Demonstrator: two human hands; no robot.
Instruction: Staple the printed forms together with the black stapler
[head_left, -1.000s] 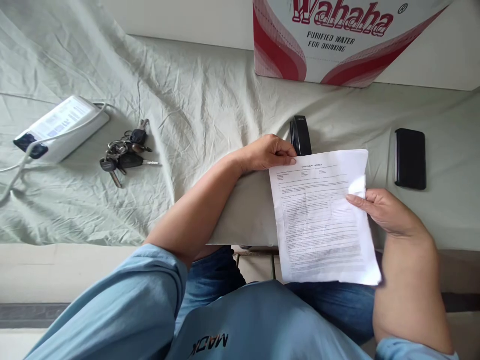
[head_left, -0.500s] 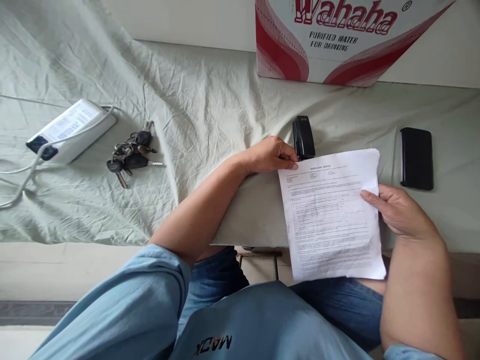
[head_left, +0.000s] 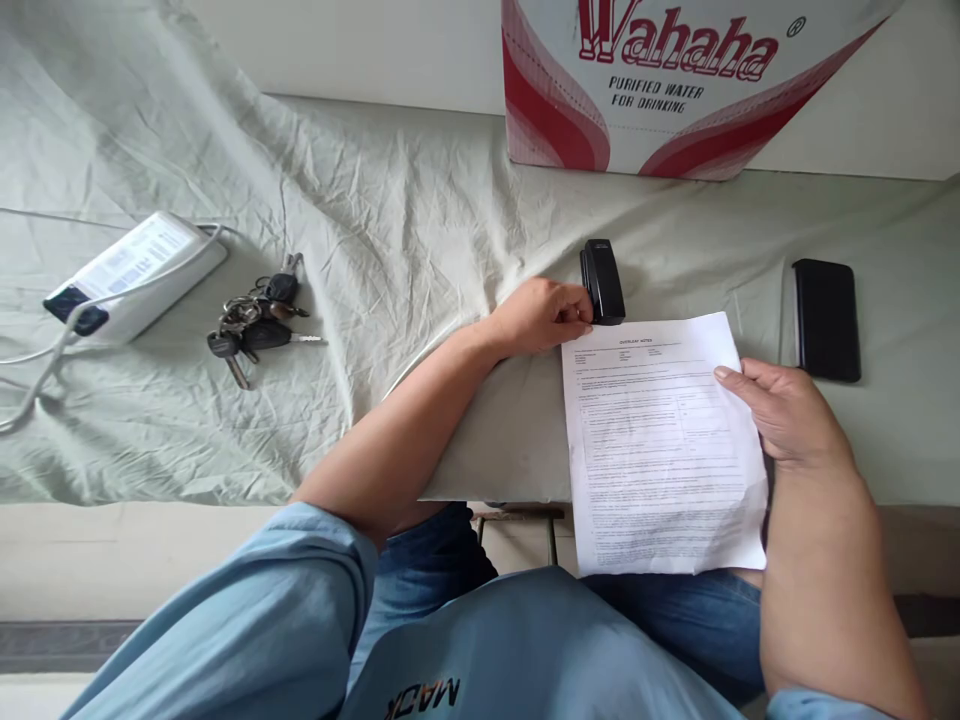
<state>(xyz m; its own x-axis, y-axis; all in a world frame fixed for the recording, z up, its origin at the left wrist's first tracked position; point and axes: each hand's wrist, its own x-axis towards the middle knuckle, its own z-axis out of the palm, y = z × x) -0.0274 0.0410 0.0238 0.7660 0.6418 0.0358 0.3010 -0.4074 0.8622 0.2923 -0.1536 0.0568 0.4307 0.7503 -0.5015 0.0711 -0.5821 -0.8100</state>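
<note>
A white printed sheet of paper (head_left: 664,450), headed "Overleaf Notes", hangs over the table's front edge above my lap. My right hand (head_left: 796,412) grips its right edge, thumb on top and fingers beneath. At the top left corner of the sheet, my left hand (head_left: 541,316) is closed, thumb and finger pinched; the corner is partly covered there. Touching or just beside those fingers is a black stapler (head_left: 604,280), lying lengthwise beyond the sheet's top edge.
A bunch of keys (head_left: 259,318) lies on the cloth-covered table (head_left: 420,220) at left, beside a white box-shaped device (head_left: 142,270) with a cable. A black phone (head_left: 827,320) rests at right. Behind stands a Wahaha water carton (head_left: 675,130). A stool (head_left: 517,515) shows below the table.
The sheet's right side and my right hand have shifted left, and the sheet has turned slightly. My left hand stays by the stapler. The whole view has shifted a little.
</note>
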